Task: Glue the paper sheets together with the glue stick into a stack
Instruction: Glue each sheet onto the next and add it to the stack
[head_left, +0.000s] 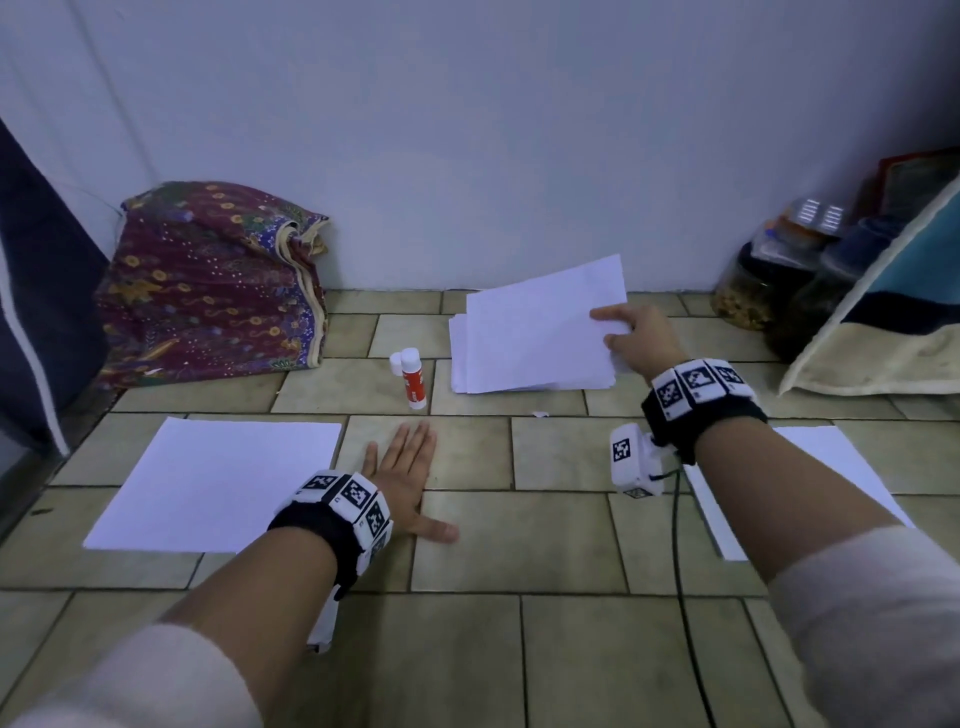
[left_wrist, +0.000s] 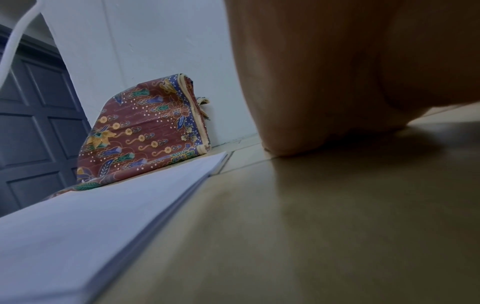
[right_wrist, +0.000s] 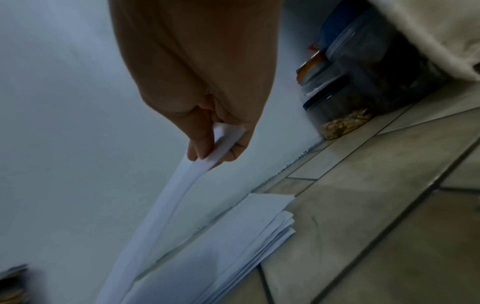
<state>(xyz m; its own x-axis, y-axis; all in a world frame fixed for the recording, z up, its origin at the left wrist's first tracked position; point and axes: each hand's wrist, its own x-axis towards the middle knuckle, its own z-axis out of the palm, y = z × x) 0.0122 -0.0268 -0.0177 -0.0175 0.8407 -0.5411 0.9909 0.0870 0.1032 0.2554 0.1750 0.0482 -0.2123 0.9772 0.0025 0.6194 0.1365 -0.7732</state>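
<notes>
My right hand (head_left: 631, 332) pinches the right edge of a white paper sheet (head_left: 545, 317) and holds it lifted above a loose pile of sheets (head_left: 519, 382) by the wall. In the right wrist view the thumb and fingers (right_wrist: 197, 148) clamp that sheet (right_wrist: 161, 216) over the pile (right_wrist: 233, 242). My left hand (head_left: 410, 473) lies flat and open on the tiled floor, just right of a white paper stack (head_left: 218, 483), also seen in the left wrist view (left_wrist: 91, 226). A white and red glue stick (head_left: 413, 382) stands uncapped, its cap (head_left: 397, 362) beside it.
A folded batik cloth (head_left: 208, 280) sits against the wall at the left. Jars (head_left: 769, 280) and a cushion (head_left: 883, 312) crowd the right corner. Another white sheet (head_left: 810, 467) lies under my right forearm. A small paper scrap (head_left: 540, 414) lies on the tiled floor (head_left: 519, 545).
</notes>
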